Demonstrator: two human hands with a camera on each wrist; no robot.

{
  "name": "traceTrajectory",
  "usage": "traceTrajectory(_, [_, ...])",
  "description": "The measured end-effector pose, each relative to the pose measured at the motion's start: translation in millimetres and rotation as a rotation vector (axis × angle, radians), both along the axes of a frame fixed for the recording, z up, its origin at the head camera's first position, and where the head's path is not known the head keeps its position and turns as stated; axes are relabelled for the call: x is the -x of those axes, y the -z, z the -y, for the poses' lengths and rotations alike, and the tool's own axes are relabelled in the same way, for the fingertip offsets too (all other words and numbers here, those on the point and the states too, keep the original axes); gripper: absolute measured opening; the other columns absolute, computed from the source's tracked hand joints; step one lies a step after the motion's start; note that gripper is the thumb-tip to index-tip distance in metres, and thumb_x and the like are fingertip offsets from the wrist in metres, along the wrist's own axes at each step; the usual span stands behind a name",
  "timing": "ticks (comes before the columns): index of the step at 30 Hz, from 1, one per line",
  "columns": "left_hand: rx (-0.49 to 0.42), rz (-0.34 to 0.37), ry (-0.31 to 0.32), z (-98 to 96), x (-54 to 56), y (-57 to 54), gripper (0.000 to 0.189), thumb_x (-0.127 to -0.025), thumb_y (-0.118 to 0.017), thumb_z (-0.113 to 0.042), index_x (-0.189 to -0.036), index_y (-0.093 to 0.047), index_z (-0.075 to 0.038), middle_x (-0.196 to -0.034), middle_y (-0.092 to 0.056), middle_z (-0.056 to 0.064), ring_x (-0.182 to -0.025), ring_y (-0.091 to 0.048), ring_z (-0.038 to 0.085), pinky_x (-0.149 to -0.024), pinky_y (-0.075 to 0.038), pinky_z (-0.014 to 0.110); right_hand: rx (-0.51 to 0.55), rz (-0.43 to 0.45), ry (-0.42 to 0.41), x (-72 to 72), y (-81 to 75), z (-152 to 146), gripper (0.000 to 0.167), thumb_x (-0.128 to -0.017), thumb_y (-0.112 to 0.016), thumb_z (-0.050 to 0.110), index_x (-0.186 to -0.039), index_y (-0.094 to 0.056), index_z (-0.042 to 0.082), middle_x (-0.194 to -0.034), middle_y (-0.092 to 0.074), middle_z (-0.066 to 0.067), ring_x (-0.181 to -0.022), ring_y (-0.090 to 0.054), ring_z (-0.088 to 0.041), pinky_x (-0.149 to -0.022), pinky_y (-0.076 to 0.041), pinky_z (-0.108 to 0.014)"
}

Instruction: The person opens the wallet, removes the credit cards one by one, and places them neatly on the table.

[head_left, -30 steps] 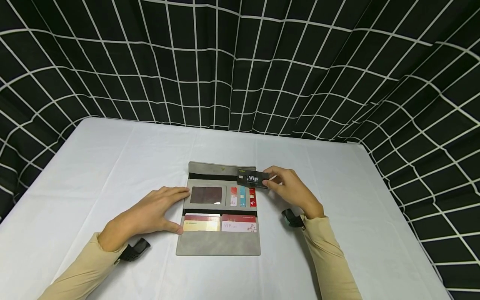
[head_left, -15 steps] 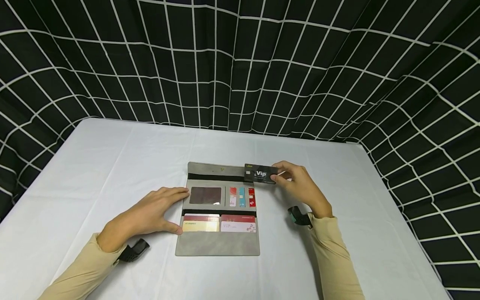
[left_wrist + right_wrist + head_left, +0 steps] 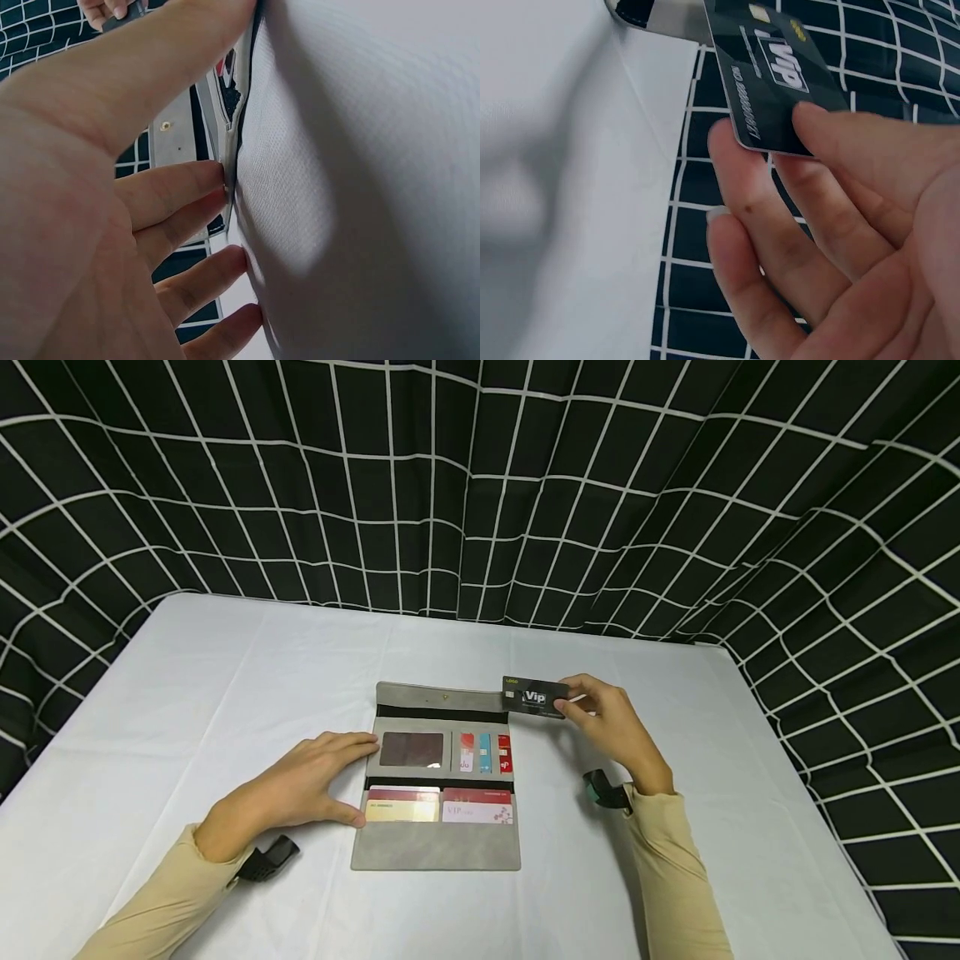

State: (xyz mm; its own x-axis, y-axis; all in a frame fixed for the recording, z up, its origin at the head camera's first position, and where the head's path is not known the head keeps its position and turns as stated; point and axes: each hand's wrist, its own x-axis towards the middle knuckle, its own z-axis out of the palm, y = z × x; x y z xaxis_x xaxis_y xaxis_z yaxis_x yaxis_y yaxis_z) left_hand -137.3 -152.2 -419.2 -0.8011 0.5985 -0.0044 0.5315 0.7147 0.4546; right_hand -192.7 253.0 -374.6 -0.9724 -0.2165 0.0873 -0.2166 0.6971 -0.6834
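A black VIP card is pinched by its right end between the thumb and fingers of my right hand. It is held above the table, its left end by the top right corner of a grey wallet. The wallet lies unfolded, with small cards in its upper right slots and larger cards in the lower pockets. My left hand rests at the wallet's left edge, fingertips and thumb touching it with fingers extended. In the right wrist view the card shows its printed face.
The wallet lies on a white cloth-covered table. A dark clear window sits in the wallet's upper left panel. Behind the table hangs a black curtain with a white grid. Black devices are strapped at both wrists.
My right hand has moved right and slightly away from me with the VIP card, uncovering the red card slot and most of the wallet's top flap. The left hand has stayed in place.
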Motion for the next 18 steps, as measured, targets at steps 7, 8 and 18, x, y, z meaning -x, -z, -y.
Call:
traceTrajectory(7, [0.005, 0.002, -0.002, -0.2, 0.9, 0.9, 0.098, -0.067, -0.081, -0.058, -0.142, -0.051, -0.002, -0.149, -0.050, 0.012, -0.131, -0.049, 0.036, -0.103, -0.041, 0.059, -0.003, -0.029, 0.046, 6.5, 2.3, -11.0, 0.027, -0.094, -0.066, 0.007, -0.119, -0.062, -0.004, -0.103, -0.070, -0.023, -0.093, -0.073, -0.036, -0.073, -0.052, -0.023])
traceTrajectory(8, [0.006, 0.002, -0.002, -0.1, 1.0, 0.8, 0.098, -0.067, -0.081, -0.058, -0.142, -0.051, -0.002, -0.149, -0.050, 0.012, -0.131, -0.049, 0.036, -0.103, -0.041, 0.059, 0.001, -0.024, 0.049, 7.4, 2.6, -12.5, 0.028, -0.094, -0.065, 0.007, -0.120, -0.062, -0.004, -0.104, -0.070, -0.024, -0.093, -0.073, -0.037, -0.073, -0.051, -0.021])
traceTrajectory(18, [0.005, 0.008, -0.005, -0.5, 0.9, -0.1, 0.099, -0.067, -0.079, -0.061, -0.142, -0.051, -0.003, -0.149, -0.050, 0.012, -0.132, -0.049, 0.037, -0.103, -0.041, 0.060, 0.044, 0.037, 0.063, 24.0, 9.2, -27.4, 0.035, -0.095, -0.063, 0.007, -0.127, -0.056, -0.004, -0.106, -0.069, -0.026, -0.089, -0.071, -0.035, -0.072, -0.049, -0.015])
